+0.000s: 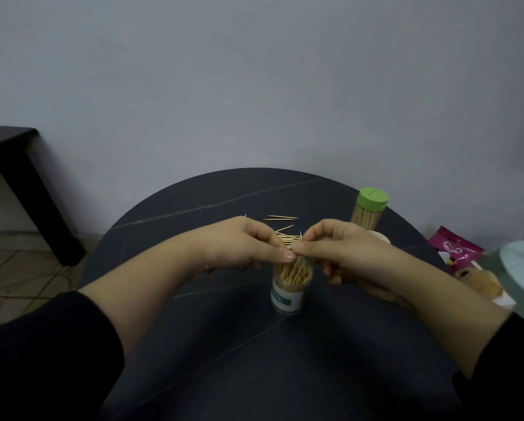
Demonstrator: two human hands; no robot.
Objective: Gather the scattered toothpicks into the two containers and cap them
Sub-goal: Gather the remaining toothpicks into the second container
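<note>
Open container (288, 291) stands uncapped at centre of table (212, 202), approx full of toothpicks on end. L hand (242, 241) & R hand (339, 247) meet just above its mouth, thumb + forefinger of each pinching a small toothpick bunch (289, 240). 2nd container (365, 218), green lid (373, 198) on, packed w/ toothpicks, near far-right edge. Loose toothpicks (282, 218) lie just beyond hands, toward far edge

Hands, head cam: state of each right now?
Left hand: pinches toothpick bundle above the open container.
Right hand: pinches the same bundle.
</note>
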